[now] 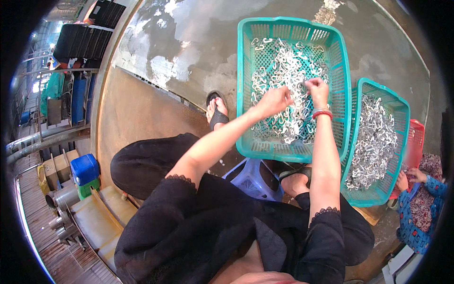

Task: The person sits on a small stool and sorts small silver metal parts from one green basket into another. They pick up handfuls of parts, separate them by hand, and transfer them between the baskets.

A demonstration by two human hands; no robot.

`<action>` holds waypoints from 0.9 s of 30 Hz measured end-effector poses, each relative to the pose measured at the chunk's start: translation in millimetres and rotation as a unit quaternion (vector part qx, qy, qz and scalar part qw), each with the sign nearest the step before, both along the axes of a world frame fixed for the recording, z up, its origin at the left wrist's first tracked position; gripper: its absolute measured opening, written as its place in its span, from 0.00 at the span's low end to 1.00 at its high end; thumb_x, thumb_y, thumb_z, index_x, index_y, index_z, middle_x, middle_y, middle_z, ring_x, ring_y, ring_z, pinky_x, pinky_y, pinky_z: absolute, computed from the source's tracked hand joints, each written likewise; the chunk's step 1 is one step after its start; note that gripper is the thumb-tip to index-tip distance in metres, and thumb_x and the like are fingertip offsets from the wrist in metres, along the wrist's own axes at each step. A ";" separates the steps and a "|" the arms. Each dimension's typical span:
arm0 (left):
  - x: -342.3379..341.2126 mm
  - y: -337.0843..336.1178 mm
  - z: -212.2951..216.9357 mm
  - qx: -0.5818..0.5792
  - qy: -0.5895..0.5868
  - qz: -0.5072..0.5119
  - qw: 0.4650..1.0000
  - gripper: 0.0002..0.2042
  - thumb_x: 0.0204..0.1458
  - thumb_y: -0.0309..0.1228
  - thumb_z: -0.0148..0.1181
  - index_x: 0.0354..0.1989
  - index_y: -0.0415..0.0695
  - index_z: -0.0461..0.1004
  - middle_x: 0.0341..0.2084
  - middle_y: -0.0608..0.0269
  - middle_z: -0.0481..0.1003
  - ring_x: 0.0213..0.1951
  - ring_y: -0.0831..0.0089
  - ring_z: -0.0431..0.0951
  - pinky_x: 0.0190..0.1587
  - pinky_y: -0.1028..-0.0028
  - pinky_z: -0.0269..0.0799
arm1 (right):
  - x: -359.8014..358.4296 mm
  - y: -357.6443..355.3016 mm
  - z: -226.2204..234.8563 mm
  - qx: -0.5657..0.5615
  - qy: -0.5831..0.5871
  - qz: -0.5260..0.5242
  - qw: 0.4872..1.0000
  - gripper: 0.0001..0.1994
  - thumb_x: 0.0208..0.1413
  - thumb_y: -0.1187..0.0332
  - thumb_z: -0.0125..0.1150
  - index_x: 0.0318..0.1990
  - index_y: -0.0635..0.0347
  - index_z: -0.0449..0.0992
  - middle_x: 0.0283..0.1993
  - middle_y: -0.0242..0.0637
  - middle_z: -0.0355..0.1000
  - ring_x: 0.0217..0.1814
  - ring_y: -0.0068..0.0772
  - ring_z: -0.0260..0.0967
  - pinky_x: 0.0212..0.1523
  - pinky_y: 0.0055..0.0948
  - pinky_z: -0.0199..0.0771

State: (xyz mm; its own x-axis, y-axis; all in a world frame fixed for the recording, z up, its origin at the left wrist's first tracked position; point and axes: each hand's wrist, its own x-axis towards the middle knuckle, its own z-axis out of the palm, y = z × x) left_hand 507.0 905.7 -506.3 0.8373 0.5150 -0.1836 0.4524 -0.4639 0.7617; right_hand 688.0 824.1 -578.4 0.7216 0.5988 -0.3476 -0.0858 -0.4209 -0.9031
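Sorting appears underway: the left hand (276,100) and right hand (317,89) are each pinching metal hooks (283,90) inside the teal basket (246,85) at upper centre; separating tangled pieces likely comes next.

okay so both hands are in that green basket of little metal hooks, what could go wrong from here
1. The metal hooks lie tangled in a heap; pulling with the left hand or right hand may drag out a clump, or pinch or scratch bare fingers.
2. The teal basket seems propped on a small purple stool, so leaning on it could tip it and spill hooks onto the wet floor.
3. The second basket stands close by, tilted, and could be knocked.
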 end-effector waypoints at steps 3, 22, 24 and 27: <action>-6.0 26.3 -8.3 0.021 0.009 -0.012 1.000 0.19 0.39 0.36 0.65 0.39 0.44 0.68 0.31 0.54 0.72 0.37 0.60 0.72 0.40 0.66 0.68 | -5.3 -7.9 27.0 0.214 0.221 -0.035 0.951 0.08 0.45 0.73 0.64 0.33 0.61 0.72 0.28 0.30 0.71 0.24 0.19 0.66 0.23 0.17 0.67; 59.4 52.8 123.9 -0.623 -0.352 0.049 0.697 0.14 0.51 0.18 0.50 0.47 0.33 0.63 0.42 0.52 0.69 0.41 0.68 0.73 0.45 0.78 0.73 | 25.7 -28.8 204.9 0.152 -0.030 0.168 0.974 0.23 0.42 0.68 0.57 0.50 0.64 0.69 0.54 0.47 0.62 0.51 0.36 0.64 0.41 0.31 0.72; 81.0 45.8 135.5 -0.554 -0.323 0.063 0.764 0.17 0.50 0.20 0.52 0.49 0.27 0.60 0.44 0.48 0.67 0.45 0.63 0.71 0.50 0.71 0.70 | 41.6 -37.2 249.8 0.044 -0.203 0.241 0.948 0.26 0.44 0.73 0.54 0.56 0.54 0.65 0.61 0.44 0.54 0.57 0.38 0.59 0.48 0.35 0.68; 99.2 62.3 121.8 -0.462 -0.212 0.101 0.855 0.27 0.48 0.25 0.58 0.53 0.22 0.54 0.53 0.42 0.59 0.50 0.56 0.67 0.54 0.64 0.65 | 82.3 -54.3 302.9 -0.002 -0.296 0.311 0.903 0.28 0.44 0.68 0.58 0.56 0.63 0.62 0.58 0.46 0.59 0.54 0.36 0.61 0.50 0.31 0.66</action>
